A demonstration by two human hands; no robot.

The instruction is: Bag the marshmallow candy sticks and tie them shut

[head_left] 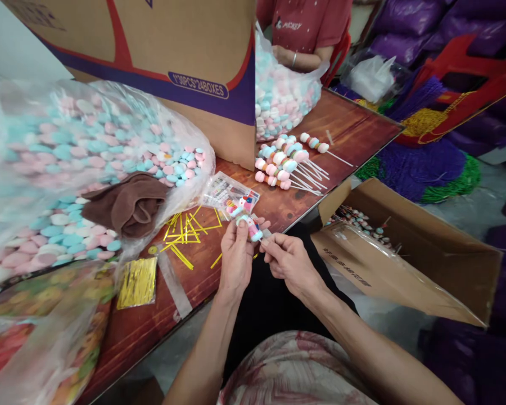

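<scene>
Just over the table's front edge, my left hand (236, 261) grips a marshmallow skewer (251, 226) in a printed clear bag, thumb on top. At its lower end, my right hand (293, 261) is closed in a pinch; whether it has the bag's end or the stick is too small to tell. Behind them lies a stack of flat printed bags (223, 188). Gold twist ties (185, 230) are scattered to the left, and a packet of them (137, 284) lies nearer. Several unwrapped marshmallow skewers (278, 160) rest in a pile farther back.
Large clear bags of marshmallows (109, 135) and a brown cloth (129, 205) cover the left side. A tall carton (172, 50) stands at the back. Across the table sits another person (307, 34). On the right, an open cardboard box (438, 270) holds more skewers.
</scene>
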